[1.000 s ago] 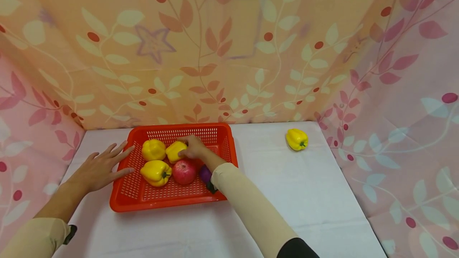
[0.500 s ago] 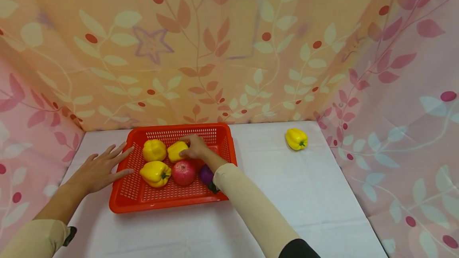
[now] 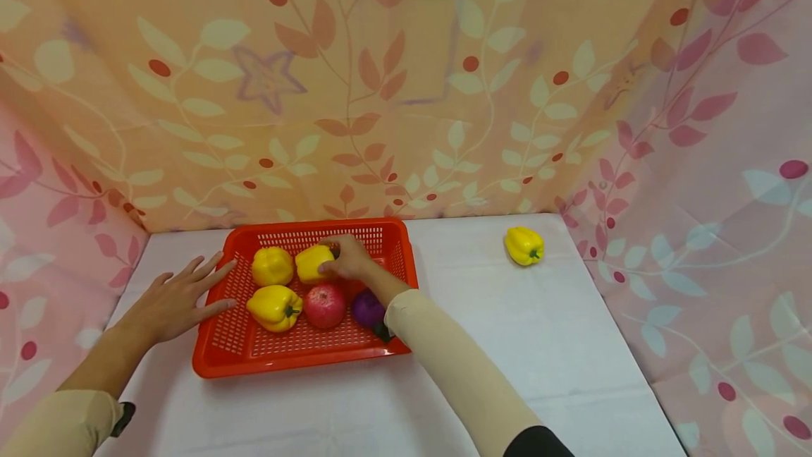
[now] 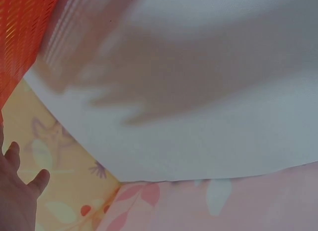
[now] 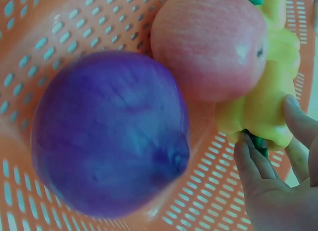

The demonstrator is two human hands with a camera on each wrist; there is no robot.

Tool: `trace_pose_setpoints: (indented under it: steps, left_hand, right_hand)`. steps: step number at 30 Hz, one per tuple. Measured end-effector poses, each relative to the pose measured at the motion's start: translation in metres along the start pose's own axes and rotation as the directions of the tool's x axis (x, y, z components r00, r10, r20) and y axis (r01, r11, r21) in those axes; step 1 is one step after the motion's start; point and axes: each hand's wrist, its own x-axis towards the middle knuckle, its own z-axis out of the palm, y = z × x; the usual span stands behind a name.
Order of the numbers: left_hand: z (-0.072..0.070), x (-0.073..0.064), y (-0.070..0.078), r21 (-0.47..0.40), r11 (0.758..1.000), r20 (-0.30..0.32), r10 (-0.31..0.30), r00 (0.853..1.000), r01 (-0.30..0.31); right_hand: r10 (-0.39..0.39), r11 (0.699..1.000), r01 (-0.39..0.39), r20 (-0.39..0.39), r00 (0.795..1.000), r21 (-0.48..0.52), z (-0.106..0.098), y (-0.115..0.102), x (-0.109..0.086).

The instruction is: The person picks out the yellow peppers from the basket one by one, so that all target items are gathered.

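My right hand [image 3: 350, 259] grips a yellow bell pepper [image 3: 312, 264] in the back middle of a red plastic basket [image 3: 304, 364]. In the right wrist view, digits of the right hand [image 5: 283, 176] touch that yellow pepper [image 5: 268, 104] near its green stem and on its side. Two more yellow bell peppers, a rear one [image 3: 272, 266] and a front one [image 3: 275, 307], lie to its left. A pinkish-red apple [image 3: 325, 306] and a round purple eggplant [image 3: 368, 309] sit in front, the eggplant's green end partly behind my sleeve. My left hand [image 3: 177, 302] spreads its fingers at the basket's left rim.
Another yellow bell pepper [image 3: 525, 246] lies on the white-covered table [image 3: 507, 344] toward the back right. A patterned curtain [image 3: 406, 90] stands behind the table and along both sides.
The gripped pepper has shifted slightly right and back. My right forearm has moved a little right, uncovering more of the eggplant. The left hand stays at the rim.
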Motion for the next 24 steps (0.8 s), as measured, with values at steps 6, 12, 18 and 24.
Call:
trace_pose_setpoints:
  steps: [6,12,18,24]
  left_hand:
    - [-0.002,-0.001,0.002,-0.009,1.0,0.01,-0.004,1.0,0.004]
    - [-0.004,0.0,0.0,-0.021,1.0,0.013,-0.006,1.0,0.007]
    - [-0.003,-0.001,-0.002,-0.015,1.0,0.009,-0.001,1.0,0.001]
    - [-0.001,-0.001,0.001,-0.015,1.0,0.007,0.002,1.0,-0.002]
  right_hand:
    - [-0.04,0.998,0.04,0.003,0.999,0.051,-0.014,-0.001,-0.005]
    - [-0.1,0.993,0.101,-0.02,0.995,0.061,-0.033,-0.003,-0.009]
    - [-0.155,0.984,0.154,-0.003,0.988,0.092,-0.052,-0.006,-0.018]
    - [-0.214,0.963,0.212,-0.006,0.977,0.165,-0.076,-0.006,-0.029]
